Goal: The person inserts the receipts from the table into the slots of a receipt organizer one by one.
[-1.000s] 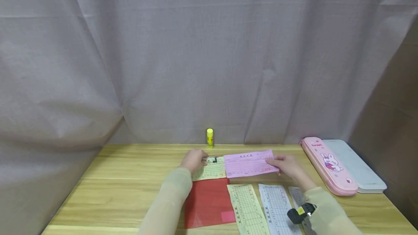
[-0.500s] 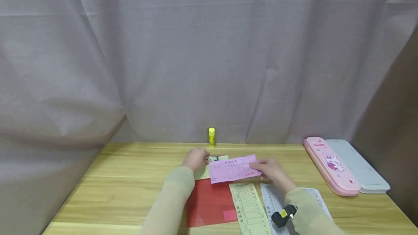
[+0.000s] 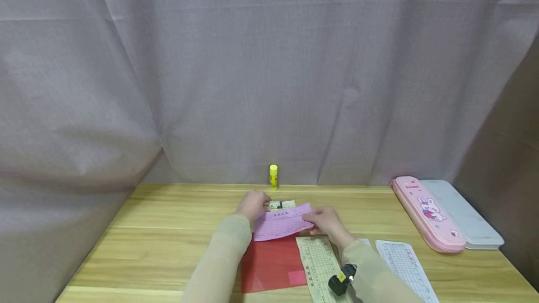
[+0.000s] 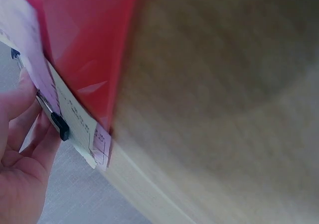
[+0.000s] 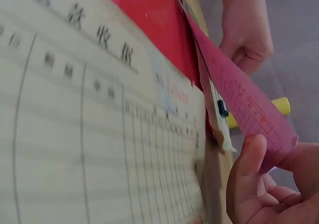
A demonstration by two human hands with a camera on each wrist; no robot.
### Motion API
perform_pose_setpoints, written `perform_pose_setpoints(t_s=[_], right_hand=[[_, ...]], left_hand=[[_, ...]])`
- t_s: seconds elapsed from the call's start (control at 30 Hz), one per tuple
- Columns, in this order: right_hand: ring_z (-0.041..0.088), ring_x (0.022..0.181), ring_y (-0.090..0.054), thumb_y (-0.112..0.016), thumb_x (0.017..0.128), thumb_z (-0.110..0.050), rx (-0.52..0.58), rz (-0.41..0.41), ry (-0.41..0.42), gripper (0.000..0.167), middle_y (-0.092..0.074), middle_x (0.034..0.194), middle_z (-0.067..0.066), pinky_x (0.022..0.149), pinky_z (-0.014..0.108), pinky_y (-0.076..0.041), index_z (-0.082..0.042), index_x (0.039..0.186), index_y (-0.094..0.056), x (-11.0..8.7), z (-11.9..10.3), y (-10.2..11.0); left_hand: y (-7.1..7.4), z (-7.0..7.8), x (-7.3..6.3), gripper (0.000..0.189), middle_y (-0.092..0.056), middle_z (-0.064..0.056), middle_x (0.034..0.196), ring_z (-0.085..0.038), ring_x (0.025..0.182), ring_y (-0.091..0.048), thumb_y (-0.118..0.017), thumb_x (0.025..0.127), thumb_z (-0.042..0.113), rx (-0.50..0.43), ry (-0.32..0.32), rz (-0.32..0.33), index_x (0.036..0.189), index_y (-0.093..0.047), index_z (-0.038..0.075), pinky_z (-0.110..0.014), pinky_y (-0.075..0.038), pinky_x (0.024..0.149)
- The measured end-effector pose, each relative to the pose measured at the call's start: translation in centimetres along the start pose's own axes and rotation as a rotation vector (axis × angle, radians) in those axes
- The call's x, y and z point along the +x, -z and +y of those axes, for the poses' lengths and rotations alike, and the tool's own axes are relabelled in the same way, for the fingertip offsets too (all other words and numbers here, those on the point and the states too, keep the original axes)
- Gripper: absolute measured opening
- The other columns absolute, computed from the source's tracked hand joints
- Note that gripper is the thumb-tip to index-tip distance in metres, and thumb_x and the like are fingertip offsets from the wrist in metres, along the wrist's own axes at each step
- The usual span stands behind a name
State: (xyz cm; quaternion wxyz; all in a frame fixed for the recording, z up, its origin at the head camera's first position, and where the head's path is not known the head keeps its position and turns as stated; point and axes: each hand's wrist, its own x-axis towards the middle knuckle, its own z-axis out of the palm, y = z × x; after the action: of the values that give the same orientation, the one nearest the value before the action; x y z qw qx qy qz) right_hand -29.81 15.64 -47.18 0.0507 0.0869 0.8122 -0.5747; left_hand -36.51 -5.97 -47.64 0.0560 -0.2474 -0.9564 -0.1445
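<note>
In the head view my right hand [image 3: 328,222] pinches a pink printed receipt slip [image 3: 280,223] by its right end. The slip slants over a red plastic folder [image 3: 269,265], its left end beside my left hand [image 3: 251,204]. At the folder's top edge is a metal clip with black ends [image 4: 61,127]. My left thumb and fingers grip this clip. Under it, in the left wrist view, lies a pale yellow slip [image 4: 75,109], and the pink slip overlaps that. The right wrist view shows my thumb [image 5: 251,152] bending the pink slip's corner.
A pale green slip [image 3: 316,258] lies right of the folder, partly under my right forearm, and a white slip [image 3: 406,265] lies farther right. Behind the folder stands a yellow glue stick [image 3: 273,177]. A pink pencil case [image 3: 429,214] and a whitish flat case [image 3: 467,214] sit at the right.
My right hand has brought the pink slip leftward and slightly down, over the folder's top and the pale slip there. The left hand has stayed at the clip.
</note>
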Motion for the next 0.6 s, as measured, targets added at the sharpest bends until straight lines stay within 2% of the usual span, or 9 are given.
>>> perform_pose_setpoints(t_s=[0.17, 0.33, 0.6], right_hand=[[0.006, 0.045, -0.050, -0.066, 0.083, -0.004, 0.028, 0.011, -0.014, 0.015, -0.056, 0.067, 0.004, 0.043, 0.016, -0.047, 0.009, 0.085, -0.061, 0.1, -0.1, -1.2], [0.006, 0.044, -0.049, -0.067, 0.083, -0.006, -0.011, 0.004, -0.023, 0.014, -0.057, 0.066, 0.006, 0.042, 0.017, -0.047, 0.007, 0.085, -0.062, 0.1, 0.0, -1.9], [0.005, 0.040, -0.043, -0.066, 0.081, -0.005, -0.023, -0.006, -0.014, 0.012, -0.049, 0.051, 0.000, 0.038, 0.014, -0.038, 0.000, 0.074, -0.058, 0.2, -0.4, -2.9]], left_hand=[[-0.1, 0.0, 0.0, 0.022, -0.073, -0.001, 0.097, -0.020, 0.093, -0.067, -0.076, 0.079, 0.015, -0.008, 0.006, 0.001, 0.100, -0.075, 0.011, -0.033, -0.052, 0.086], [0.0, 0.0, 0.0, 0.023, -0.073, -0.002, 0.099, -0.021, 0.095, -0.067, -0.076, 0.080, 0.016, -0.015, 0.020, -0.018, 0.102, -0.074, 0.011, -0.033, -0.052, 0.087], [0.0, -0.2, 0.2, 0.025, -0.072, -0.003, 0.101, -0.021, 0.097, -0.066, -0.076, 0.079, 0.015, -0.027, 0.026, -0.028, 0.104, -0.074, 0.011, -0.034, -0.051, 0.089]])
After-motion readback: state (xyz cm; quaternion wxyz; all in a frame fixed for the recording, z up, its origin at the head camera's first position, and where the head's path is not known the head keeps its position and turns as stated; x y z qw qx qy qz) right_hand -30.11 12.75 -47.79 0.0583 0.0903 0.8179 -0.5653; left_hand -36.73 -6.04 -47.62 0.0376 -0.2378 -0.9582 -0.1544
